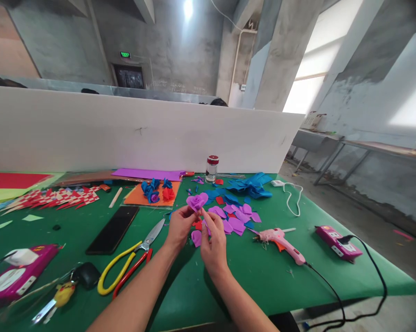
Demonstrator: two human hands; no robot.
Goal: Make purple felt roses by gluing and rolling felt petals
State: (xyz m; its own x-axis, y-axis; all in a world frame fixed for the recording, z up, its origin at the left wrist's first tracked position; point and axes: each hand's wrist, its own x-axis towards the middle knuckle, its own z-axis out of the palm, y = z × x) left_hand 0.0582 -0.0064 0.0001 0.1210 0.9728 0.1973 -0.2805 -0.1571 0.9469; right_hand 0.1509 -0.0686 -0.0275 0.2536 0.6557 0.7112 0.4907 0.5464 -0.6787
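Observation:
My left hand (179, 227) pinches the base of a purple felt rose (197, 201), held just above the green table (263, 276). Beside it, my right hand (213, 242) has its fingers closed against the flower's lower right side, with a purple petal under the fingertips. Loose purple petals (236, 217) lie right behind my right hand, with small red scraps (198, 225) between the hands. A pink glue gun (280, 240) rests to the right, its cord trailing off the table edge.
Yellow and red scissors (131, 263) and a black phone (113, 229) lie left of my hands. Finished blue and red roses sit on an orange sheet (151, 195). Blue felt pieces (251, 185), a small jar (212, 168) and a white partition (125, 129) stand behind.

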